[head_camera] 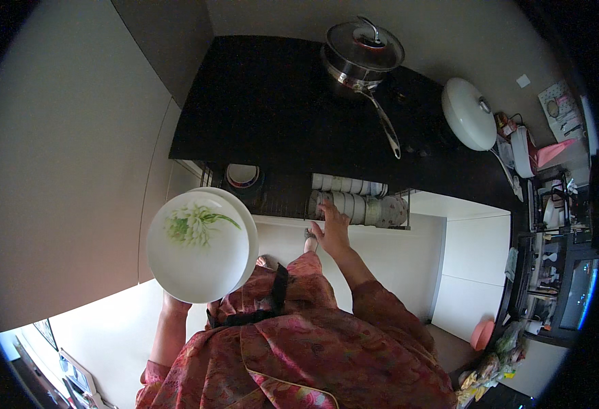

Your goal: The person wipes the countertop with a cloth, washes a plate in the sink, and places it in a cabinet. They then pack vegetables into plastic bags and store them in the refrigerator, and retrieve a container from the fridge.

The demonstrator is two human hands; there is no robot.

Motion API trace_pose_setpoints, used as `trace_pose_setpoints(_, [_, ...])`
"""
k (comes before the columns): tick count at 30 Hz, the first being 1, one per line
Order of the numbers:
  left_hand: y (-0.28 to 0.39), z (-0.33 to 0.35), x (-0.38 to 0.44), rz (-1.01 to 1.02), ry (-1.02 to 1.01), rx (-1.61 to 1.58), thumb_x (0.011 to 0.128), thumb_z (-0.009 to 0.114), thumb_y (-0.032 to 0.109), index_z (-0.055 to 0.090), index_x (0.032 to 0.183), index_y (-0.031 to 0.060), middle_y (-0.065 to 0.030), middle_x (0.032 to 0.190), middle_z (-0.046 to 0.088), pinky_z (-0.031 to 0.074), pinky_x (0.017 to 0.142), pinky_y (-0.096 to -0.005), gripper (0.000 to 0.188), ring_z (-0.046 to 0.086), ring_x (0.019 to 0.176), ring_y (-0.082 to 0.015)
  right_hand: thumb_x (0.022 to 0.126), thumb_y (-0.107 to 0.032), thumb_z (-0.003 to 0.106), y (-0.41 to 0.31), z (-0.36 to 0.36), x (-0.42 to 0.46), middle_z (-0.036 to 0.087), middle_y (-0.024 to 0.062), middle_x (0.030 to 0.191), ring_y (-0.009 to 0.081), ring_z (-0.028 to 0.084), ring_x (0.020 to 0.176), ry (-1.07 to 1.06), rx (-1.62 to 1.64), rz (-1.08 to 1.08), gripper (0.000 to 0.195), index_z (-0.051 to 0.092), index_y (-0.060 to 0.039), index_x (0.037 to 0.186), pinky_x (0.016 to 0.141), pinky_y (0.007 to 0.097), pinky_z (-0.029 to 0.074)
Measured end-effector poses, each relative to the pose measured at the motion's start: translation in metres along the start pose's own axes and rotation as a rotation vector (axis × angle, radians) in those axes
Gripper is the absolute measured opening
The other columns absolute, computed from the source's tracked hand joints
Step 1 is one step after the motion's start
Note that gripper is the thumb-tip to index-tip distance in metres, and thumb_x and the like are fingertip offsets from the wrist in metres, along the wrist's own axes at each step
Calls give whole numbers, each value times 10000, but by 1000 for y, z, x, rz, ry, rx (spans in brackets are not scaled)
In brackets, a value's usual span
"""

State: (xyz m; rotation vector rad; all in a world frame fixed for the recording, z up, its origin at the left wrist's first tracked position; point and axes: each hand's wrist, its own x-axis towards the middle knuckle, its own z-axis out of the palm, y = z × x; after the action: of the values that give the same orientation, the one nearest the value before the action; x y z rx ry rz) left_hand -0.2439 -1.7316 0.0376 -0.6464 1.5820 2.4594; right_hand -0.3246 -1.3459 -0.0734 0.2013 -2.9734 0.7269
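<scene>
My left hand point(177, 303) holds up white plates point(197, 248), at least two stacked; the top one bears a green-and-white flower print. Its fingers are hidden under them. At the front of a pulled-out wire drawer point(284, 210), my right hand point(334, 227) reaches in with fingers apart. Those fingertips are close to a row of white bowls point(348, 204) standing on edge; whether they touch is unclear. Behind that row is a second row of white dishes point(348, 184). Round bowls point(242, 175) sit at the drawer's left end.
Above the drawer runs a black countertop point(258, 102). A lidded steel saucepan point(361, 56) stands there, its handle pointing towards me. Farther right is a white-lidded pan point(468, 115). A tall cabinet panel point(85, 168) rises at left. A pink basin point(482, 335) is at lower right.
</scene>
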Motion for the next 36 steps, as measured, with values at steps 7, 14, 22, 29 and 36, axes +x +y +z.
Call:
trace_pose_setpoints(7, [14, -1, -2, -22, -60, 26, 887, 631, 216, 451, 1327, 0, -133, 1211, 568, 524, 836, -348, 522, 589, 1044, -227, 793, -391, 702, -151, -99, -16, 270, 22, 1535, 176, 299, 1400, -255, 130, -804, 752, 357, -233, 1442, 1104, 486, 290])
trace_pose_setpoints(14, [21, -16, 0, -50, -187, 81, 897, 620, 185, 426, 1349, -18, -133, 1243, 559, 507, 898, -363, 533, 572, 1093, -229, 910, -299, 553, -196, -87, -8, 409, 9, 1464, 180, 361, 1363, -287, 163, -890, 493, 465, -161, 1375, 1124, 469, 312])
trace_pose_setpoints(22, [16, -32, 11, -86, -254, 223, 903, 609, 160, 419, 1355, -21, -135, 1254, 554, 500, 910, -366, 523, 569, 1099, -233, 949, -194, 474, -196, -70, -24, 523, 17, 1368, 187, 482, 1271, -309, 203, -857, 329, 573, -122, 1254, 1087, 438, 359])
trace_pose_setpoints(29, [16, -27, 18, -189, -277, 19, 901, 607, 120, 427, 1350, -28, -142, 1265, 552, 496, 908, -359, 505, 569, 1098, -233, 935, -188, 505, -199, -69, -26, 566, 39, 1313, 182, 514, 1237, -239, 204, -875, 288, 600, -91, 1189, 1065, 412, 389])
trace_pose_setpoints(36, [10, -15, 20, -267, -202, -90, 908, 598, 138, 427, 1345, -34, -142, 1225, 574, 495, 895, -352, 500, 576, 1078, -233, 905, -168, 553, -200, -77, -28, 620, 90, 1229, 206, 604, 1126, -75, 203, -924, 241, 620, -53, 1106, 968, 374, 492])
